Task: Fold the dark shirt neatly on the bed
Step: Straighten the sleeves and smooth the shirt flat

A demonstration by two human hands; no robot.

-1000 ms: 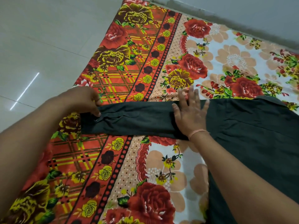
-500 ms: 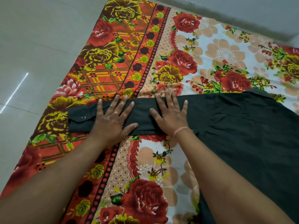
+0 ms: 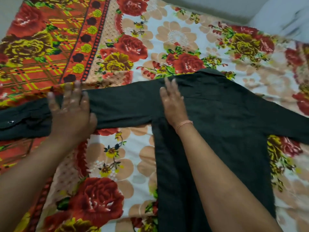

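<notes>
Left hand (image 3: 71, 113): lying open, fingers spread, palm pressing down on the outstretched sleeve (image 3: 120, 108) near its cuff end, gripping nothing; by judgement it is pinning the cloth flat so the sleeve is not bunching. Right hand (image 3: 173, 104): also lying open and flat, palm down where the sleeve is meeting the shoulder, a thin pale band (image 3: 184, 123) sitting at the wrist; it appears to be anchoring the body of the garment while the sleeve is being smoothed. Both hands are slightly blurred, so finer finger contact is not readable. Dark shirt (image 3: 225, 128): lying spread on the bed, collar (image 3: 212, 72) pointing away from the person, body running toward the near edge of view, one sleeve stretching leftward under the left hand, the other reaching off toward the right edge. A small button (image 3: 10, 122) is showing on the cuff at far left. Bedsheet (image 3: 127, 158): floral, red roses on cream, with an orange checked border at left, lying under the whole shirt. Folding proper is, by judgement, not yet begun; the garment is being laid flat.
</notes>
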